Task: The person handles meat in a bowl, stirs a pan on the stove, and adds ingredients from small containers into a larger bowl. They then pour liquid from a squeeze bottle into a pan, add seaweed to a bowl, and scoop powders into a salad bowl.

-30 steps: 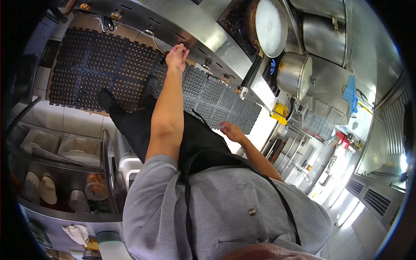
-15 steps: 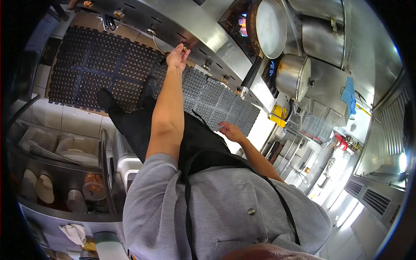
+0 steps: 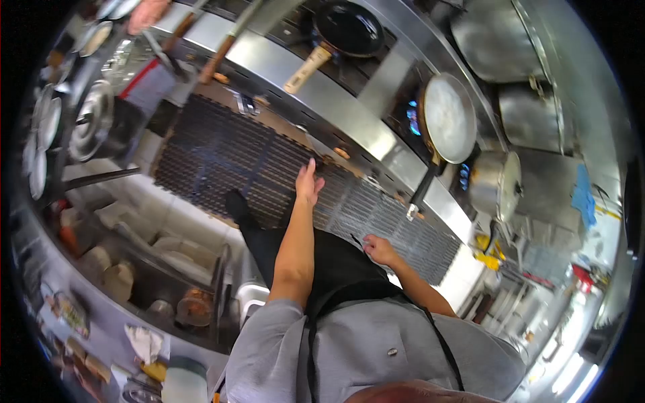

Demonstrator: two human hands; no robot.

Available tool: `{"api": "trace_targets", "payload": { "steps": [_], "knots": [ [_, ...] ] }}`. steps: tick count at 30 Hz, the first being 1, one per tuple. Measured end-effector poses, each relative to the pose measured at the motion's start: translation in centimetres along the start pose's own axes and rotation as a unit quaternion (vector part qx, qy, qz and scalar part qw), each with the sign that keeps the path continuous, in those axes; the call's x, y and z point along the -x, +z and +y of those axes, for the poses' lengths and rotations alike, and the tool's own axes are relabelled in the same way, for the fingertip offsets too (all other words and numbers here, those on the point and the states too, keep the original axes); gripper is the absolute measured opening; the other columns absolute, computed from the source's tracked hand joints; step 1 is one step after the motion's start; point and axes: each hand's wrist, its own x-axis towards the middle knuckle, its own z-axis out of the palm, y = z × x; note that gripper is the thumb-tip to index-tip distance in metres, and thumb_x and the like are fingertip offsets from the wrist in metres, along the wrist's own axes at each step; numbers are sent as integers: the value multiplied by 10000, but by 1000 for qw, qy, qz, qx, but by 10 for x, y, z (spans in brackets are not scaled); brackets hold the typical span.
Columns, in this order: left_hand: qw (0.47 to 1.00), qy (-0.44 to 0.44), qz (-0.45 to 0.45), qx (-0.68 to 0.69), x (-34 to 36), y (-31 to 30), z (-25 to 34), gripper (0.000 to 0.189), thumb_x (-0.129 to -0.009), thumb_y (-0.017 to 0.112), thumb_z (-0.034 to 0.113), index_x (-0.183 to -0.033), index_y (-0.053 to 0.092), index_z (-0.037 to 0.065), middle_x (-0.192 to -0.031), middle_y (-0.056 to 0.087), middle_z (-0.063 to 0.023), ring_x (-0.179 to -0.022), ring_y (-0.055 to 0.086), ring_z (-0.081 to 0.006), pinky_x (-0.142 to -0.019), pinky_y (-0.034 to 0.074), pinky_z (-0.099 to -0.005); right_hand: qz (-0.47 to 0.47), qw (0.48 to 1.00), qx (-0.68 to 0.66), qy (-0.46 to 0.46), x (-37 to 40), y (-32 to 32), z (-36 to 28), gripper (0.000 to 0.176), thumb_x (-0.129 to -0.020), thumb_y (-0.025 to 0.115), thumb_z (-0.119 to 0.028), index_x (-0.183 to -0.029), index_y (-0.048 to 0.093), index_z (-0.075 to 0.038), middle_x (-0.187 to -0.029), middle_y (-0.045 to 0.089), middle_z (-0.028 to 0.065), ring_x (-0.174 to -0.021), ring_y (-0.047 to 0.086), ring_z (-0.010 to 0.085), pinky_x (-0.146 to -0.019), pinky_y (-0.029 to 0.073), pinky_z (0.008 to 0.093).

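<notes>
My left hand [image 3: 309, 183] is held out over the floor mat in front of the stove, fingers apart and nothing in it. It is near the stove's front panel and knobs but apart from them. My right hand [image 3: 380, 250] hangs beside the black apron [image 3: 342, 265], its fingers loosely bent and slightly apart, with no object visible in it. On a lit burner stands a wide pan [image 3: 449, 117] with pale, steaming contents. A lidded pot [image 3: 494, 187] is beside it over blue flames. Farther left on the stove sits a black frying pan [image 3: 348, 28] with a light handle.
Large metal pots [image 3: 497, 40] stand behind the burners. A perforated mat [image 3: 215, 154] covers the floor. On the left are a counter with containers [image 3: 185, 255] and a silver lid [image 3: 92, 121]. Another person's hand [image 3: 148, 15] shows at the top left. A blue cloth [image 3: 583, 195] hangs at the right.
My left hand has come away from the stove knob and opened. The view has shifted, bringing the black frying pan, the long handles and the other person's hand into sight.
</notes>
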Motion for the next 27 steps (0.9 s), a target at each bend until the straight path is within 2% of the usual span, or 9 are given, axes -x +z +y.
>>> {"api": "trace_targets", "payload": {
  "steps": [6, 8, 11, 13, 14, 16, 17, 20, 27],
  "knots": [
    [983, 117, 124, -64, 87, -163, 62, 602, -831, 672, 428, -1215, 491, 2, -1004, 572, -138, -745, 610, -205, -635, 526, -290, 25, 929, -114, -351, -111, -6, -251, 296, -820, 631, -229, -1013, 595, -7, -893, 640, 185, -838, 630, 328, -730, 491, 403],
    [970, 164, 172, -44, 130, -193, 96, 594, -851, 643, 433, -1212, 481, -10, -1019, 572, -155, -778, 623, -229, -648, 535, -302, -64, 911, -316, -259, -162, -11, -345, 311, -851, 639, -276, -986, 575, -3, -851, 652, 84, -750, 609, 258, -656, 477, 363],
    [956, 220, 196, -2, 167, -247, 137, 587, -873, 608, 436, -1218, 466, -17, -1068, 573, -194, -859, 639, -273, -694, 545, -323, -67, 833, -545, -64, -236, -31, -456, 521, -797, 666, -409, -1146, 522, -51, -1293, 527, 134, -1239, 441, 262, -991, 322, 526],
    [952, 229, 203, 8, 182, -258, 173, 568, -884, 594, 431, -1220, 466, -9, -1085, 574, -209, -894, 641, -288, -708, 544, -332, -89, 755, -644, -84, -268, -53, -496, 396, -770, 683, -407, -994, 583, -96, -996, 641, 79, -1044, 556, 222, -949, 341, 522],
    [949, 233, 214, 14, 188, -268, 189, 532, -889, 595, 411, -1198, 471, -3, -1051, 582, -194, -868, 642, -275, -696, 543, -329, -113, 697, -701, -100, -303, -51, -508, 587, -783, 681, -406, -1181, 501, -13, -1169, 560, 171, -1055, 546, 304, -927, 412, 489],
    [939, 267, 216, -11, 188, -289, 215, 391, -907, 597, 334, -1105, 496, 12, -914, 589, -124, -732, 615, -208, -613, 514, -293, -4, 734, -665, -138, -305, -62, -528, 196, -783, 658, -188, -708, 572, -28, -563, 560, 52, -432, 527, 202, -369, 389, 321],
    [929, 307, 202, -36, 181, -293, 231, 282, -921, 587, 268, -1032, 509, 20, -830, 567, -66, -642, 551, -153, -545, 463, -260, 218, 784, -557, -167, -294, -70, -544, 160, -776, 593, -89, -640, 530, -33, -500, 492, 53, -384, 472, 192, -353, 351, 330],
    [881, 418, 143, -171, 189, -239, 302, 277, -927, 573, 221, -1091, 530, 3, -826, 559, -39, -707, 530, -110, -600, 429, -228, 52, 772, -604, -188, -247, -107, -527, 141, -757, 634, -113, -801, 558, -2, -572, 544, 68, -464, 501, 145, -400, 355, 312],
    [462, 737, -11, -494, 312, -62, 408, 725, -686, 787, 123, -1307, 433, 3, -1296, 423, -202, -1202, 401, -377, -1005, 333, -430, -183, 804, -514, -234, 37, -136, -515, 229, -752, 605, -105, -916, 470, -20, -641, 544, 79, -516, 554, 146, -451, 465, 271]
  ]
}}
